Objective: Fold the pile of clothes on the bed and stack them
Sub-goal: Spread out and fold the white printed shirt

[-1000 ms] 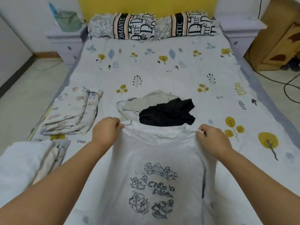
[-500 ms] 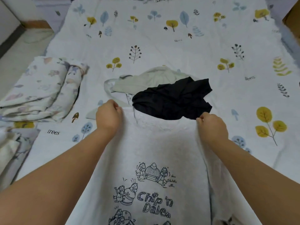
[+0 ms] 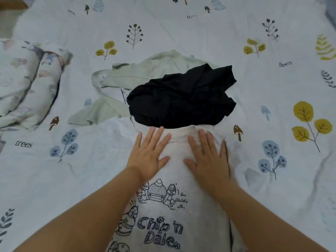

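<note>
You have let go of the collar corners and now press your left hand (image 3: 149, 155) and right hand (image 3: 209, 155) flat and open on the white T-shirt (image 3: 179, 171), laid on the bed (image 3: 200, 31) before the unfolded black garment (image 3: 181, 98), ready for folding.

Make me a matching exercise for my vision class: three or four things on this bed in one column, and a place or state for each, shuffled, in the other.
Things
1. white shirt
2. black garment
3. green garment
4. folded quilt

Places or states
A. crumpled, right beyond the fingertips
B. far left on the bed
C. flat under both open hands
D. partly under the black one

Pairs: 1-C, 2-A, 3-D, 4-B
</note>
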A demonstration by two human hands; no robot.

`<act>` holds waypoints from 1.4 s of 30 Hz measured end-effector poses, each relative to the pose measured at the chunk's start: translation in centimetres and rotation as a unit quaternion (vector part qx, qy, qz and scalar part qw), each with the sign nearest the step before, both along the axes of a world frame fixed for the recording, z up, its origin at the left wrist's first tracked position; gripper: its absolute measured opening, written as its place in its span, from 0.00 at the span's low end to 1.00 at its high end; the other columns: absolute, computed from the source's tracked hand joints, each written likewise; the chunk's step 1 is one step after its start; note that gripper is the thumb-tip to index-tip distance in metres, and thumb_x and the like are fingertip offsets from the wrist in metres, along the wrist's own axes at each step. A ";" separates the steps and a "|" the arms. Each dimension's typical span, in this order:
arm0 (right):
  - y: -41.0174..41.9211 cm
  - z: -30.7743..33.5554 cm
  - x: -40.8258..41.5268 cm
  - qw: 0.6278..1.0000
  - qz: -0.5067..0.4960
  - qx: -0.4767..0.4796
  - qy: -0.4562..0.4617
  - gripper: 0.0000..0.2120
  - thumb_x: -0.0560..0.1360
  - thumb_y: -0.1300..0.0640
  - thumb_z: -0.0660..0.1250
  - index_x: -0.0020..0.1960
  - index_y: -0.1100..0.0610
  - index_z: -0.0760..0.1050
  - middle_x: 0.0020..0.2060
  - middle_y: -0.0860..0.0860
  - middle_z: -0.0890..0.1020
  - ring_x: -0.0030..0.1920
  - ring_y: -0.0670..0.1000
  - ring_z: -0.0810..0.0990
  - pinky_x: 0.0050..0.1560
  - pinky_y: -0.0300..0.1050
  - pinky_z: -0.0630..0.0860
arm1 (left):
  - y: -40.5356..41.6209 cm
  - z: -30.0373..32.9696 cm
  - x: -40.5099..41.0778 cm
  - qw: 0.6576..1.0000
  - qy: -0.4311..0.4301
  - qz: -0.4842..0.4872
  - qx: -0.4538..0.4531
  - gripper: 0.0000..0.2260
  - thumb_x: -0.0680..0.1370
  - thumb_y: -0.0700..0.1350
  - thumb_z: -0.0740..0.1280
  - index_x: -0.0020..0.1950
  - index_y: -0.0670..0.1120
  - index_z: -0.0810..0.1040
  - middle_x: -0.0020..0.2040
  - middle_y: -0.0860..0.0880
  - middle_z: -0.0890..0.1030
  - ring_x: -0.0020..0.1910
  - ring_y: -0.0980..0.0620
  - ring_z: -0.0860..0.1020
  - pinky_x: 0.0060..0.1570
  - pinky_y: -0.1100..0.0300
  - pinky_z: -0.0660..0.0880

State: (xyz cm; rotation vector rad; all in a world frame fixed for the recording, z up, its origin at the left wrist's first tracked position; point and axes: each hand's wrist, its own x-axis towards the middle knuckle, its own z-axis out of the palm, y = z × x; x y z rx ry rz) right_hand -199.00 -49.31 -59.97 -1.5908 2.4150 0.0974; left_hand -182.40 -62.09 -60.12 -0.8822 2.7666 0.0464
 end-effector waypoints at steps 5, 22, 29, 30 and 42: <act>-0.2 2.5 -0.8 0.984 -0.030 -0.070 -0.159 0.33 0.74 0.44 0.35 0.77 0.51 0.48 0.77 0.51 0.46 0.76 0.49 0.45 0.73 0.54 0.45 | 0.7 0.9 -0.5 1.000 -0.002 0.016 0.001 0.30 0.74 0.62 0.38 0.75 0.54 0.41 0.75 0.48 0.38 0.74 0.47 0.38 0.71 0.45 0.40; 9.3 9.3 -7.8 0.902 -0.310 -0.070 -0.292 0.06 0.74 0.59 0.65 0.42 0.62 0.71 0.37 0.56 0.77 0.40 0.57 0.76 0.40 0.46 0.69 | 6.0 6.5 -16.2 0.959 0.065 -0.028 0.275 0.22 0.80 0.51 0.58 0.74 0.54 0.60 0.58 0.46 0.77 0.55 0.46 0.76 0.47 0.57 0.68; 12.6 10.5 -13.1 0.740 -0.517 -0.239 -0.358 0.12 0.70 0.61 0.72 0.33 0.60 0.71 0.32 0.58 0.74 0.32 0.54 0.72 0.32 0.43 0.68 | 7.0 6.6 -18.6 0.944 0.219 0.035 0.244 0.08 0.79 0.44 0.59 0.56 0.45 0.72 0.42 0.47 0.78 0.40 0.46 0.73 0.41 0.54 0.70; 12.7 10.3 -13.1 0.749 -0.516 -0.230 -0.345 0.13 0.70 0.60 0.72 0.33 0.62 0.70 0.32 0.57 0.73 0.33 0.53 0.70 0.34 0.44 0.66 | 7.4 6.4 -18.7 0.943 0.215 0.025 0.254 0.11 0.79 0.43 0.58 0.61 0.46 0.70 0.45 0.47 0.77 0.42 0.46 0.74 0.43 0.54 0.71; 13.5 12.5 -10.5 0.842 -0.399 -0.124 -0.341 0.07 0.71 0.66 0.69 0.37 0.57 0.75 0.28 0.52 0.80 0.29 0.50 0.77 0.30 0.43 0.71 | 6.8 6.5 -17.1 0.861 0.215 0.142 0.438 0.12 0.80 0.47 0.58 0.60 0.45 0.73 0.40 0.52 0.74 0.37 0.55 0.74 0.37 0.64 0.68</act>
